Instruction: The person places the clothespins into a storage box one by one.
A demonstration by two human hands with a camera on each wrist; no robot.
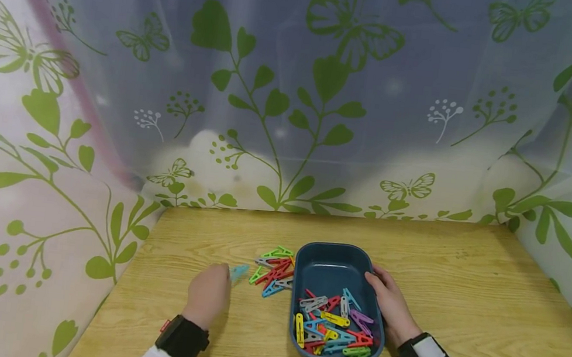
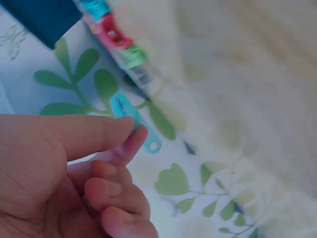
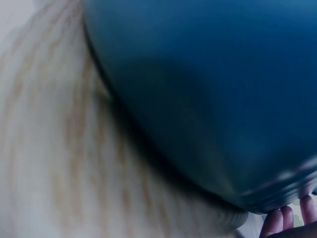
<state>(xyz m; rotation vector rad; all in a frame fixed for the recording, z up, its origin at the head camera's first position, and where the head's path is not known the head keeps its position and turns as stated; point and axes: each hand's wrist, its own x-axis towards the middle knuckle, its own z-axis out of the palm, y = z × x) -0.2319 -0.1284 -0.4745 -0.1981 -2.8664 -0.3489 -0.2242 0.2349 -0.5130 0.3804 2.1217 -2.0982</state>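
Observation:
My left hand (image 1: 208, 294) pinches a light blue clothespin (image 2: 134, 121) between thumb and forefinger, the other fingers curled below. It is left of a loose pile of clothespins (image 1: 275, 271) in red, green, grey and blue. To the right of that pile stands a dark blue plastic basin (image 1: 332, 255), with many mixed clothespins (image 1: 333, 319) gathered in its near half. My right hand (image 1: 392, 302) holds the basin's right side, the thumb at the rim and fingertips (image 3: 275, 220) along the outer wall.
The basin and pile rest on a wood-grain table (image 1: 487, 319). A curtain (image 1: 285, 96) printed with green leaves and butterflies hangs behind the table and along both sides. Each wrist wears a black strap (image 1: 183, 340) with a device.

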